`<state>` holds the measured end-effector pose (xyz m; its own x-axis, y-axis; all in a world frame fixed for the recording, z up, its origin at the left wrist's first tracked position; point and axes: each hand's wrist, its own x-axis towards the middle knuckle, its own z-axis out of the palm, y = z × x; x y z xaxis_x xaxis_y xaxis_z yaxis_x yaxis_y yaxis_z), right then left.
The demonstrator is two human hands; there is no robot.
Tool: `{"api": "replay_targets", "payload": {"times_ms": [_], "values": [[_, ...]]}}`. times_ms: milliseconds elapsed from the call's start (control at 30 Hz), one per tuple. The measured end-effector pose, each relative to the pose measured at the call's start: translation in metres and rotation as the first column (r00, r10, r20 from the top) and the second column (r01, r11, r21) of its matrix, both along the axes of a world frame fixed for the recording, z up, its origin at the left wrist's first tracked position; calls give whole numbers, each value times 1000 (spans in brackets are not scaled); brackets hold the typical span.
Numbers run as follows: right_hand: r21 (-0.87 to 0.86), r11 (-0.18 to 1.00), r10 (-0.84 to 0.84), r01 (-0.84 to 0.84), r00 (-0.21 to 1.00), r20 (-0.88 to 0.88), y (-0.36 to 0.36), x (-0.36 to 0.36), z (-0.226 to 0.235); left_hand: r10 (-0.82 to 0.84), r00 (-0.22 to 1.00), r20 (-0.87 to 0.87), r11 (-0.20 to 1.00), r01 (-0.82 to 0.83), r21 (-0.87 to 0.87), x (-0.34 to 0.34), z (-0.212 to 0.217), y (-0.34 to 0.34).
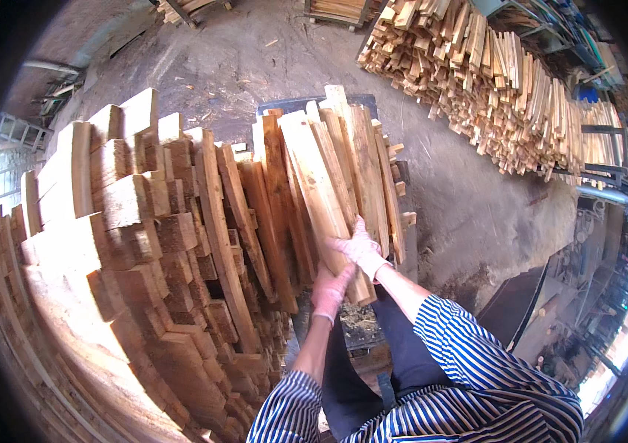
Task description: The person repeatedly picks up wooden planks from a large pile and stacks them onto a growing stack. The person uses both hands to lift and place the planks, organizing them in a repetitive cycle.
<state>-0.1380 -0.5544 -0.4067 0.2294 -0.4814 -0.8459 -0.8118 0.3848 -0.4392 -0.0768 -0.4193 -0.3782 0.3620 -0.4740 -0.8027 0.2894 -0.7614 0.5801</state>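
Note:
Both my hands are in pale pinkish work gloves, at the near end of a light wooden board (314,184). My left hand (331,290) holds its lower left edge from the side, with some fingers hidden beneath. My right hand (362,251) is wrapped over the board's right side, thumb pointing away from me. The board lies lengthwise, tilted a little to the left, on a stack of similar narrow boards (365,170). A darker brown board (277,207) leans just left of it. Whether a second board is gripped along with it, I cannot tell.
A tall stack of thick sawn planks (129,207) rises close on my left. Beyond to the right lies a long heap of wooden strips (476,81). A dark panel (517,299) stands at the right, and scraps litter the concrete floor (218,66).

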Motion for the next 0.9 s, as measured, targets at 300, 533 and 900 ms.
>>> {"api": "replay_targets", "payload": {"times_ms": [300, 533, 900], "values": [[542, 829, -482, 139, 669, 566, 10, -29, 38, 29, 859, 511, 995, 25, -97, -26, 113, -11], [733, 628, -703, 260, 594, 391, 37, -50, 136, -108, 701, 705, 956, 267, -119, -40, 225, 15], [-184, 975, 221, -125, 454, 863, 17, 23, 351, 495, 684, 536, 851, -259, -456, 84, 415, -56]]}}
